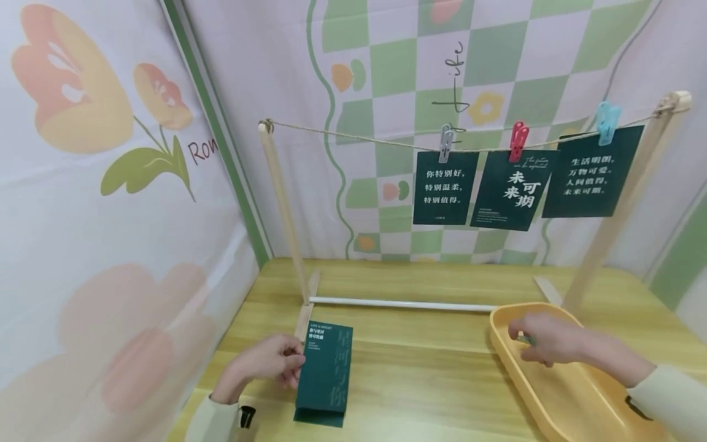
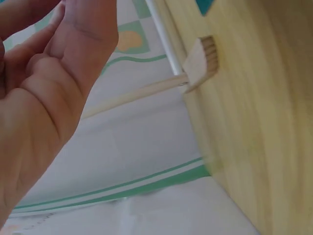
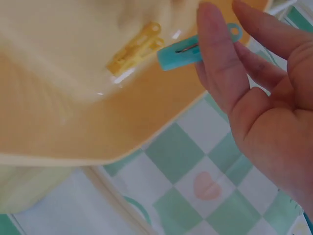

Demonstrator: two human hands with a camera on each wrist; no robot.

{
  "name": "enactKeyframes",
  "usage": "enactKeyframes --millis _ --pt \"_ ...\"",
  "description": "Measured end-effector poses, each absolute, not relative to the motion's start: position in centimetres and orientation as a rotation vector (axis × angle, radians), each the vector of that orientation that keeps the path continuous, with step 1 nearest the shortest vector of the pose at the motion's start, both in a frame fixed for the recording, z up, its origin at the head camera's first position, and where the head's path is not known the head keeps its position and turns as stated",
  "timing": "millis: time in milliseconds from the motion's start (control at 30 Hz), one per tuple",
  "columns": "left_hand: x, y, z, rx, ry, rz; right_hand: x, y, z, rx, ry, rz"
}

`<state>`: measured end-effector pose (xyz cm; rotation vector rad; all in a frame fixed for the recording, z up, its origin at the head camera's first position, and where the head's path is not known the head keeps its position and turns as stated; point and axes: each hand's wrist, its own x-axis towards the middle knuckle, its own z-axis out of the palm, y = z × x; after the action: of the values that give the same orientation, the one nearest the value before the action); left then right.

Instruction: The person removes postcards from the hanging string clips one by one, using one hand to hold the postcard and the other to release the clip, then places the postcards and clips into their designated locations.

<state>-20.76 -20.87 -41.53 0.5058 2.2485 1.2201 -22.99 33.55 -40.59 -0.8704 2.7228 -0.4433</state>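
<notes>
My left hand (image 1: 270, 359) pinches the left edge of a dark green card (image 1: 326, 368) with white print, low over the table at the front left. The card's bottom end shows a fold or a second layer. In the left wrist view the fingertips are mostly out of frame. Over the yellow tray (image 1: 582, 396), my right hand (image 1: 555, 341) pinches a turquoise clothespin (image 3: 178, 53) between thumb and fingers. A yellow clothespin (image 3: 133, 51) lies inside the tray, close to the held one in the right wrist view.
A twine line (image 1: 342, 133) runs between two wooden posts. Grey (image 1: 445, 144), red (image 1: 518, 142) and light blue (image 1: 607, 124) clothespins hold three printed green cards (image 1: 444, 212) on its right part. A white rod (image 1: 403, 304) crosses low behind the tray. Patterned cloth hangs behind.
</notes>
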Motion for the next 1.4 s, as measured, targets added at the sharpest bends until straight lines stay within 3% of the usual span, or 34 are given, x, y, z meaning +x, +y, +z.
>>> enactKeyframes --millis 767,1400 --pt "-20.8 -21.3 -44.8 0.324 2.203 1.181 -23.0 34.7 -44.5 -1.044 2.782 -0.355" --pt "-22.2 -20.4 -46.6 0.217 2.287 1.035 -23.3 34.5 -44.3 -0.991 2.715 -0.416"
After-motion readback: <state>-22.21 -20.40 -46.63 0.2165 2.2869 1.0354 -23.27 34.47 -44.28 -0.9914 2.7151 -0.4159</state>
